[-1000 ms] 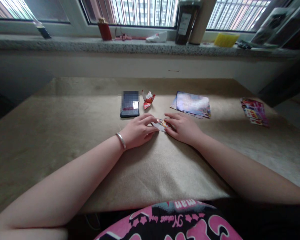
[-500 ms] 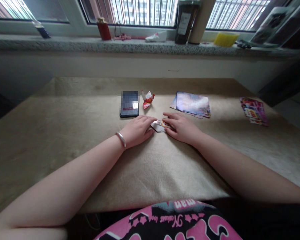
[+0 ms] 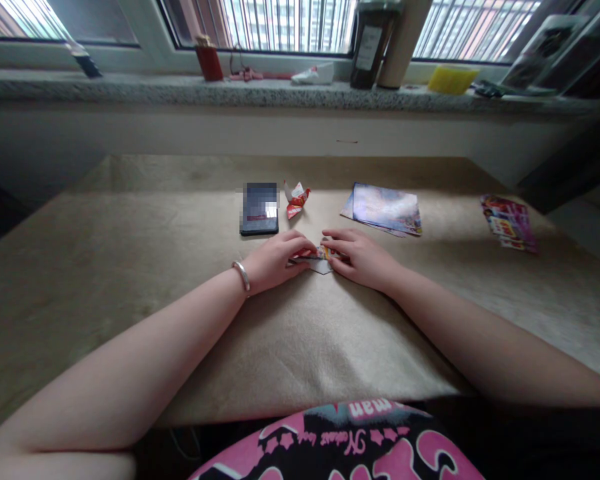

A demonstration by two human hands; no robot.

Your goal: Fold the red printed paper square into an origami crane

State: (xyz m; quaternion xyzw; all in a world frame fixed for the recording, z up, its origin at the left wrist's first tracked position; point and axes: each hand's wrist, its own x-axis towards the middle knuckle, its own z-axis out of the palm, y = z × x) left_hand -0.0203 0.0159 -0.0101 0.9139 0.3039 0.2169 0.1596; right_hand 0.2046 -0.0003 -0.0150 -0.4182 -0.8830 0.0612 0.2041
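A small folded piece of printed paper (image 3: pixel 316 257), red, orange and white, lies on the beige cloth between my hands. My left hand (image 3: pixel 276 261), with a silver bangle (image 3: pixel 241 276) on the wrist, presses its fingertips on the paper's left part. My right hand (image 3: pixel 360 257) holds the right end with its fingertips. Much of the paper is hidden under my fingers. Beyond my hands lie a dark phone (image 3: pixel 259 209) and a small folded red-and-white paper piece (image 3: pixel 296 202).
A stack of printed paper sheets (image 3: pixel 384 209) lies to the far right of my hands, and colourful paper strips (image 3: pixel 509 223) lie further right. The beige cloth (image 3: pixel 130 280) covers the table. Behind it, a granite windowsill (image 3: pixel 230 93) holds a red cup (image 3: pixel 209 63), a dark jar (image 3: pixel 371 47) and a yellow sponge (image 3: pixel 453 80).
My hands have drawn closer together. The paper between them now lies folded lower and flatter, with a red edge showing along its top and a pale point below.
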